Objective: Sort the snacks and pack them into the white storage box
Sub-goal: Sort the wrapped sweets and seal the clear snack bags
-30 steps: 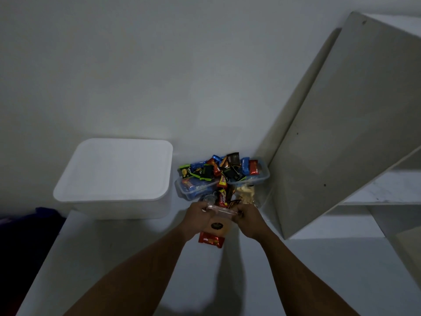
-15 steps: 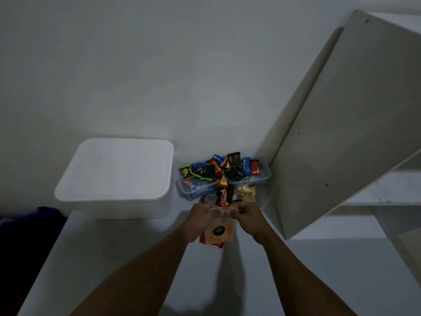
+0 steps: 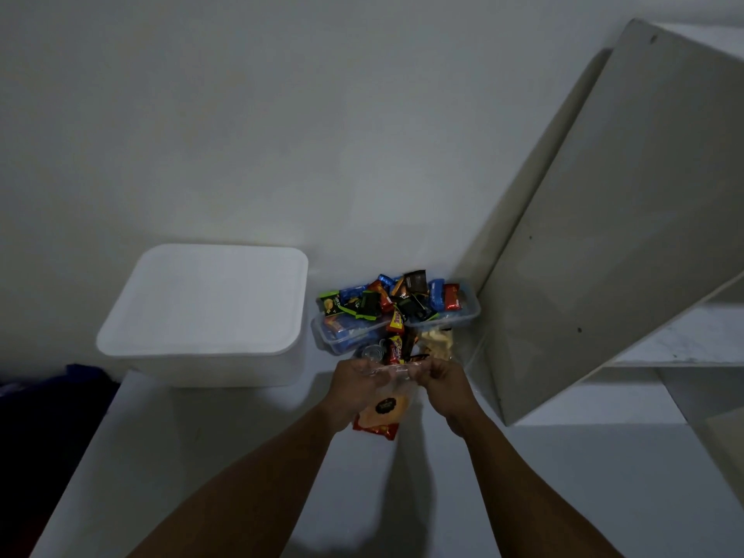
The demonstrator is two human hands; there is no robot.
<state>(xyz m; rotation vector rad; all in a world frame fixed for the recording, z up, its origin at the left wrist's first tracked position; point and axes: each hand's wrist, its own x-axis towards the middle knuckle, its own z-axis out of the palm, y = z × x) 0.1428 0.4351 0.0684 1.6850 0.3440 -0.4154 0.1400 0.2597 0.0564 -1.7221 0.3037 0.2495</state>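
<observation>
A white storage box (image 3: 205,312) with its lid on stands at the back left of the white table. To its right a clear plastic tray (image 3: 467,316) is heaped with small snack packets (image 3: 394,302) in blue, green, red and black wrappers. In front of the tray my left hand (image 3: 356,380) and my right hand (image 3: 441,382) both pinch the top edge of a clear bag (image 3: 386,406) of orange crackers with a dark round label. A red packet (image 3: 378,428) lies under the bag. More packets (image 3: 396,350) and a pale bag (image 3: 437,342) lie just behind my hands.
A large grey panel (image 3: 596,235) leans diagonally at the right, close to the tray. White shelving (image 3: 692,340) shows behind it. The table's left edge (image 3: 92,445) drops off to a dark area with something blue.
My hands have drawn closer together on the bag's top edge, and the bag now hangs narrower between them. The box and tray have not moved.
</observation>
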